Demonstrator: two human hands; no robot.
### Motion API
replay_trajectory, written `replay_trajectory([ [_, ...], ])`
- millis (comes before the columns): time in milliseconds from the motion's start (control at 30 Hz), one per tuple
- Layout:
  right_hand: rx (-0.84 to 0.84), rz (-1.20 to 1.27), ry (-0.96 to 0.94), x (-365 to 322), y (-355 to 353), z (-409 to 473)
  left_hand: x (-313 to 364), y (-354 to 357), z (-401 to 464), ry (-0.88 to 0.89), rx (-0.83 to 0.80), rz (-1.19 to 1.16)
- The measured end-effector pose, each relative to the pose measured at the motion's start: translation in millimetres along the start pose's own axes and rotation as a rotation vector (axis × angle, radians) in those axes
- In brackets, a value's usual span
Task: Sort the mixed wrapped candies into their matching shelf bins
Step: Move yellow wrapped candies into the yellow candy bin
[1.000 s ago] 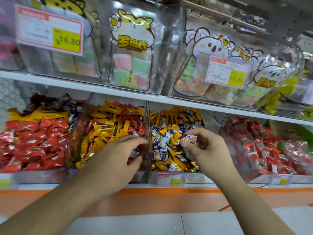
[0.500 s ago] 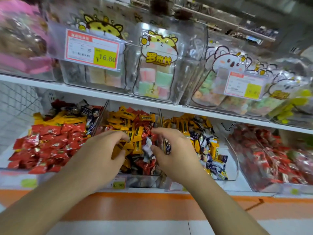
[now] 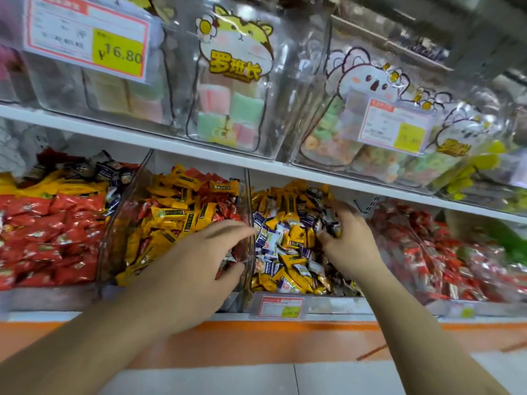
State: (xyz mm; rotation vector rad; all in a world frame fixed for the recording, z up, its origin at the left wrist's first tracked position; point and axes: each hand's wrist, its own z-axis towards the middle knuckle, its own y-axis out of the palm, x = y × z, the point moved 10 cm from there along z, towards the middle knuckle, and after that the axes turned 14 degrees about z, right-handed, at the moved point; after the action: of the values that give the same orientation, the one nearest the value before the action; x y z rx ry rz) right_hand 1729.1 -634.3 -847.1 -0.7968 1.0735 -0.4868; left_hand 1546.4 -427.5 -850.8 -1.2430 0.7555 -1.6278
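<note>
Left hand (image 3: 196, 269) reaches into the yellow-and-red candy bin (image 3: 125, 223), fingers loosely spread, nothing gripped. Right hand (image 3: 348, 243), fingers curled, grabs small wrapped candies (image 3: 328, 226) in the mixed bin (image 3: 251, 218) just right of it.

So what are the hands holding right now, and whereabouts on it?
The right hand has its fingers curled into the blue-and-white candies, gripping a few; where on them cannot be told. The left hand holds nothing visible.

A price tag (image 3: 87, 41) on the upper clear bin reads ¥16.80; the hamster bag (image 3: 233, 78) beside it says 罗班长 (the other tags blur out).
</note>
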Motion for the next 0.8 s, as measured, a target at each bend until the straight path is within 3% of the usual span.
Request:
replay_trajectory([
  [200,-0.131,-0.045,0.007,18,21,25,5,16,11,0.018,-0.005,0.004],
  [567,0.063,0.034,-0.145,17,0,11,9,28,16,-0.005,-0.047,-0.004],
  [800,0.117,0.399,-0.012,1,-27,-17,7,19,8,-0.041,-0.021,-0.025],
])
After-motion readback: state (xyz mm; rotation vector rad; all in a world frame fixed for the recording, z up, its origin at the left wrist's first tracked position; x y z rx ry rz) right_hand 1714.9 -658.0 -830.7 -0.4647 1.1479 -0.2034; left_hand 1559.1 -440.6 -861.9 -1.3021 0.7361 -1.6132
